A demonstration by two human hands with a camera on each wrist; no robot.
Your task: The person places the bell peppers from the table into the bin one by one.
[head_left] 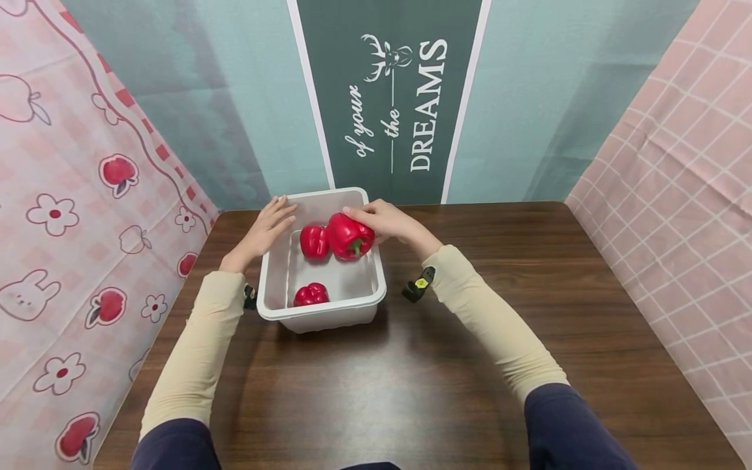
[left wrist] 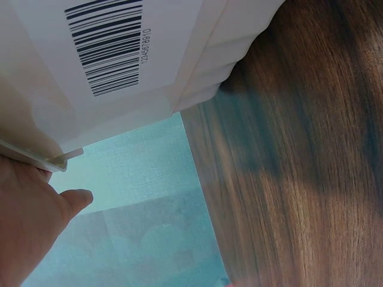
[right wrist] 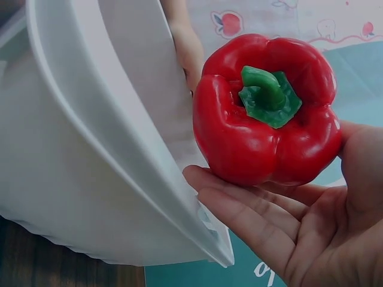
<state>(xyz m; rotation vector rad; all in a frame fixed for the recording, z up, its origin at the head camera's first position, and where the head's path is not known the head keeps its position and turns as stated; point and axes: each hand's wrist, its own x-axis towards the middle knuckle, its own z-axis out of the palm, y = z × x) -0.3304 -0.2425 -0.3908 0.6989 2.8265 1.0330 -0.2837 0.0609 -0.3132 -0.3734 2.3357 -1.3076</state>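
Observation:
A glossy red bell pepper (head_left: pixel 348 236) with a green stem is held by my right hand (head_left: pixel 384 220) over the right side of a white plastic bin (head_left: pixel 329 316). The right wrist view shows this pepper (right wrist: pixel 266 113) gripped between thumb and fingers, stem facing the camera. Inside the bin lie two more red peppers, one pepper (head_left: pixel 314 241) at the back and another pepper (head_left: pixel 311 294) near the front wall. My left hand (head_left: pixel 267 228) rests on the bin's left rim with fingers extended. In the left wrist view, the thumb of that hand (left wrist: pixel 36 218) sticks out below the rim.
The bin stands on a dark wooden table (head_left: pixel 470 365) close to its back edge. A blue-green cloth (head_left: pixel 523 98) with printed lettering hangs behind. Patterned pink cloths hang along the left (head_left: pixel 88 248) and right sides. A barcode label (left wrist: pixel 111 45) is on the bin's outer wall.

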